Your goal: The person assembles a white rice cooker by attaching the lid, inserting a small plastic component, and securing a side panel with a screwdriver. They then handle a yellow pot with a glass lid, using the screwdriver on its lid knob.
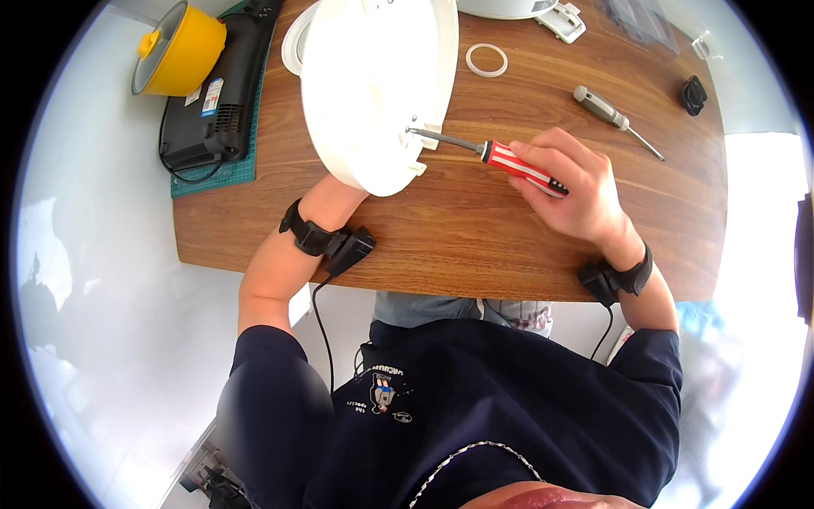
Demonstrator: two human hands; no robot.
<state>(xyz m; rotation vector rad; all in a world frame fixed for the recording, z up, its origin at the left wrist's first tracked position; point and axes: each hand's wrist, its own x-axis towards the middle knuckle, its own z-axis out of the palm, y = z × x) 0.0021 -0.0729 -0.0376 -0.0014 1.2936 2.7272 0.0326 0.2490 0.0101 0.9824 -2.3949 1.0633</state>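
A white plastic housing (365,93), curved like a shell with its inside showing, is tilted up over the table's left-middle part. Behind its lower edge goes my left hand (346,188); only the wrist end shows, and the fingers are hidden by the housing. My right hand (577,180) is wrapped round the red, white and black handle of a screwdriver (519,163). The shaft points left, and its tip meets the inside of the housing at a small screw spot near the lower right rim. Whether the tip sits in a screw head is too small to tell.
On the wooden table (509,246) lie a white ring (487,60), a grey-handled screwdriver (606,110) and a small black part (693,96). A white bracket (562,23) is at the back. At left, a yellow pot (182,55) and a black appliance (199,127) rest by a green mat (220,178).
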